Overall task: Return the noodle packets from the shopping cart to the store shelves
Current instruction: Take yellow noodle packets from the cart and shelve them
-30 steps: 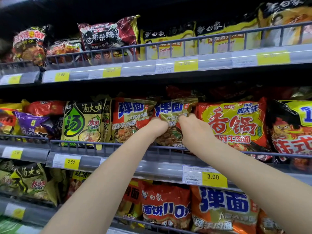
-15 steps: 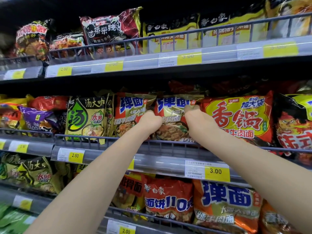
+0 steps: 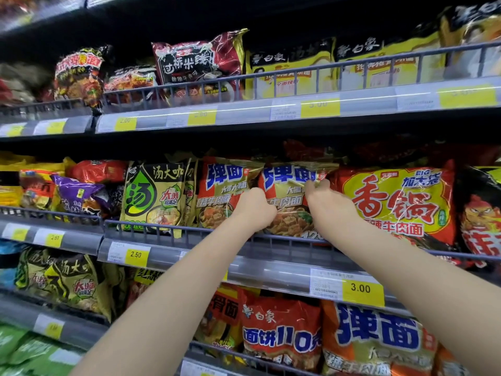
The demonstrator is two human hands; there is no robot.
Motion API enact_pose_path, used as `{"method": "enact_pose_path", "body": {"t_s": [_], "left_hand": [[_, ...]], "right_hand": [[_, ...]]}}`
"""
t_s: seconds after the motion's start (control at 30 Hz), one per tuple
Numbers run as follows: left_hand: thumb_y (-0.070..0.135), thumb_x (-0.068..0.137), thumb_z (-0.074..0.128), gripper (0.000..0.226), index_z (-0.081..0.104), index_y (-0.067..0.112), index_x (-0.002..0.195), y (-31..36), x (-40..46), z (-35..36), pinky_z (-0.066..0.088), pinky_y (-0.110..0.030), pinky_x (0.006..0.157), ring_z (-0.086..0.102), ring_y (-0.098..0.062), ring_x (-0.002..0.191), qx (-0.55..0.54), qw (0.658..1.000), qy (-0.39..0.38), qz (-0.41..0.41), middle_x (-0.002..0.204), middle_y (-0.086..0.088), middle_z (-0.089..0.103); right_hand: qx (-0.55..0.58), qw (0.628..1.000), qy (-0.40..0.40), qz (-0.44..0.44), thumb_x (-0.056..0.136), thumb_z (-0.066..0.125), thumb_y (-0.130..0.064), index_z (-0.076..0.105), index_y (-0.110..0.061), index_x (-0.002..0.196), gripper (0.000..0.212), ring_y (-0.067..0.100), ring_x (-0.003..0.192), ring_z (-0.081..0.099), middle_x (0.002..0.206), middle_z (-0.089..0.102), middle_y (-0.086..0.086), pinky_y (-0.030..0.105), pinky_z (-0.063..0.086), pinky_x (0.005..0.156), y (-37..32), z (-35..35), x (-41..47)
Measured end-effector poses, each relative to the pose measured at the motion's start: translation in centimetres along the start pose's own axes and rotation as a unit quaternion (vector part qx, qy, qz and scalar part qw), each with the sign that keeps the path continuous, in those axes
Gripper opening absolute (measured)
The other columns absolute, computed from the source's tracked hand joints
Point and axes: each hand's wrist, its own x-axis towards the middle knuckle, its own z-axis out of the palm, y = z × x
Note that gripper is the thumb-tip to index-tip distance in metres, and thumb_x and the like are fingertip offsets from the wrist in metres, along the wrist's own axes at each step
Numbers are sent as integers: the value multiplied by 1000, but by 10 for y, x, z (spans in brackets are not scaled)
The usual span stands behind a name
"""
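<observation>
Red-and-gold noodle packet (image 3: 291, 196) is held on the middle shelf (image 3: 271, 270), upright, long axis vertical, printed face out toward the camera, top seam up. Bottom edge is hidden behind the wire rail (image 3: 168, 229).

Left hand (image 3: 253, 208) is closed on the packet's left edge, fingers curled under and out of sight. Right hand (image 3: 325, 198) is pinched on the packet's upper right edge, fingertips (image 3: 315, 184) pressed into the film. Both forearms are raised from below.

Packet text: large blue 弹面 across the top; 牛肉面 partly covered by the hands; "12" read at the bottom right, remainder hidden.

Neighbours on the same shelf:
- matching packet (image 3: 225, 191) just to the left, touching, same 弹面 print, also upright
- green-and-black packet (image 3: 154, 196), 汤大咖, further left
- big red-and-yellow packet (image 3: 398, 202) to the right, 香锅, "BIG 加大装", 牛肉面 at the bottom

Upper shelf: dark red packet (image 3: 198, 63), 过桥米线; yellow packets (image 3: 292, 74), 白象.

Lower shelf: red packet (image 3: 282, 337), 白象 and 面饼110; another 弹面 pack (image 3: 376, 340) to its right.

Price tags: 3.00 (image 3: 362, 289) below the held packet, 2.50 (image 3: 135, 255) to the left, 2.00 and 3.00 on the upper rail, blurred.
</observation>
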Motion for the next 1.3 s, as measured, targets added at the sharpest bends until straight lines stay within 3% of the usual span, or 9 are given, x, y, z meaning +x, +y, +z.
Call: {"method": "enact_pose_path", "body": {"t_s": [0.33, 0.53, 0.6, 0.67, 0.77, 0.87, 1.0, 1.2, 1.3], "left_hand": [[5, 85, 51, 14, 64, 2, 88, -14, -10, -2, 55, -32, 68, 63, -26, 79, 121, 984, 88, 95, 91, -14, 67], [11, 89, 50, 24, 70, 6, 99, -23, -24, -28, 52, -28, 72, 63, -17, 76, 39, 979, 137, 148, 90, -7, 71], [10, 88, 49, 24, 70, 7, 98, -36, -22, -44, 44, -23, 65, 58, -13, 69, 25, 970, 209, 117, 88, -5, 71], [10, 90, 46, 28, 64, 6, 111, -50, -17, -57, 38, -20, 61, 51, -7, 68, -7, 970, 236, 56, 100, -6, 68], [15, 96, 40, 39, 46, 2, 133, -65, -4, -67, 36, -21, 71, 52, -12, 85, -64, 982, 171, -53, 114, -7, 58], [18, 97, 39, 39, 46, -1, 130, -76, 11, -66, 35, -27, 69, 49, -18, 83, -117, 980, 108, -117, 98, -8, 56], [22, 98, 40, 38, 47, 1, 129, -79, 26, -61, 35, -28, 71, 48, -20, 82, -150, 975, 73, -145, 98, -7, 54], [22, 99, 39, 42, 38, 4, 137, -87, 34, -59, 30, -28, 85, 48, -30, 116, -166, 969, 69, -169, 132, -15, 50], [20, 97, 38, 38, 43, 4, 131, -91, 31, -60, 39, -30, 85, 51, -25, 101, -185, 965, 52, -176, 125, -14, 55]], "right_hand": [[-2, 997, -62, 33, 86, 59, -4, 34, -2, 139, 59, 31, 101, 63, 133, 41, 22, 31, 42, 64, -14, -6, 4], [18, 999, -10, 33, 88, 54, -7, 56, -5, 117, 28, 25, 71, 50, 109, 57, 14, 29, 36, 59, -23, -17, 6], [107, 994, 6, 17, 91, 52, -16, 56, -9, 98, 10, 22, 70, 47, 88, 55, 6, 28, 35, 58, -32, -19, 8], [214, 977, -8, 9, 91, 53, -26, 51, -10, 83, 18, 21, 69, 50, 77, 52, 3, 28, 36, 55, -46, -20, 13], [297, 954, -29, 0, 90, 55, -37, 50, -10, 86, 28, 23, 74, 54, 74, 50, 1, 29, 40, 59, -68, -18, 21], [308, 951, -24, 2, 89, 58, -41, 49, -12, 81, 31, 23, 74, 58, 69, 50, 0, 31, 45, 59, -85, -12, 26], [312, 949, -25, 26, 88, 62, -35, 40, -17, 70, 34, 20, 66, 52, 67, 46, -2, 29, 40, 56, -94, -5, 32], [327, 944, -25, 28, 87, 63, -20, 46, -12, 82, 19, 17, 62, 48, 82, 52, 4, 25, 32, 46, -97, 3, 37], [319, 947, -24, 26, 88, 62, -15, 45, -12, 80, 19, 14, 57, 44, 74, 47, 1, 24, 30, 44, -97, 4, 38]]}}
